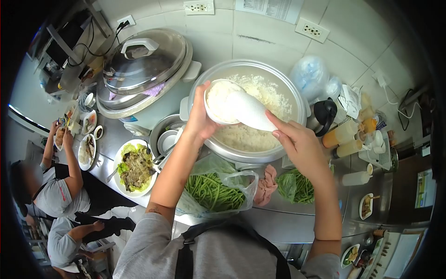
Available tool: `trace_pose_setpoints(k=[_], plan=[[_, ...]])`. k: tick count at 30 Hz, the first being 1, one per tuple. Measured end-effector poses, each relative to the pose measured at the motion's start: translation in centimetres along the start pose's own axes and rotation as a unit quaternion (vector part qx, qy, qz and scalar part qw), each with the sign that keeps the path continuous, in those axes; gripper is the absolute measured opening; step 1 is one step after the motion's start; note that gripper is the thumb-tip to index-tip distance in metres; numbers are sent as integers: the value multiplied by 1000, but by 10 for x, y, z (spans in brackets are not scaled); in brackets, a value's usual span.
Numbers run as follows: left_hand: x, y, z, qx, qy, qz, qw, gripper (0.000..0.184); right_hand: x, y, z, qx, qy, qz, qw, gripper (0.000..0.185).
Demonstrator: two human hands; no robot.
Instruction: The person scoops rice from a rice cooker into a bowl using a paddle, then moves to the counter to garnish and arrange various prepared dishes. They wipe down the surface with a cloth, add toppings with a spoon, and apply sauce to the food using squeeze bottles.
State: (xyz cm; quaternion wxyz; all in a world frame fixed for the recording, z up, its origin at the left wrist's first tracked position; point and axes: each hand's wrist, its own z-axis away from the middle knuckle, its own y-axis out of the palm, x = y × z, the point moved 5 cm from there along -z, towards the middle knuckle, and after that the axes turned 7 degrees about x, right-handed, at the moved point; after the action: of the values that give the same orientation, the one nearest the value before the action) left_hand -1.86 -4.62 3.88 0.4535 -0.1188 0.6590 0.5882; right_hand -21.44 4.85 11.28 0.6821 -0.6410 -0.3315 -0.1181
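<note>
Around both hands, the round silver metal pot (301,97) gives the limits: its rim circles behind, L & R, and its wide, rice-filled mouth is the room they've got to move over. Tall lidded steel cooker (153,51) crowds the far L side; black-and-silver jug (321,114) is just past the rim, R of the grip. Nearer the body, clear plastic bag of green beans (216,190) sits below, btwn the forearms, w/ crumpled pink cloth (265,186) beside it.

L hand (200,116) part-open, curved round the white round bowl (225,122): thumb up by the rim, fingers under. Bowl's tipped, rice inside, over the pot's L part. R hand (297,146) pinching the narrow end of a white dimpled paddle (253,111), thumb vs. fingers, blade on the bowl's rice. L forearm angles up; R elbow's out, hand reaching inward, back up.
</note>
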Motion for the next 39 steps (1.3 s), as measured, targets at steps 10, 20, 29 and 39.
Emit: trace_pose_setpoints(k=[10, 20, 29, 39], plan=[[-2, -8, -12, -3, 9, 22, 1000, 67, -58, -12, -4, -76, 70, 1, 995, 41], [3, -2, -25, -9, 13, -55, 998, 61, -45, 18, -44, -35, -41, -154, 987, 41], [-5, -10, -19, -38, 67, 31, 997, 60, -62, 47, -14, -9, 45, -410, 911, 47], [10, 1, -14, -71, 233, -66, 968, 48, -11, 83, -21, -173, -74, -124, 974, 54]])
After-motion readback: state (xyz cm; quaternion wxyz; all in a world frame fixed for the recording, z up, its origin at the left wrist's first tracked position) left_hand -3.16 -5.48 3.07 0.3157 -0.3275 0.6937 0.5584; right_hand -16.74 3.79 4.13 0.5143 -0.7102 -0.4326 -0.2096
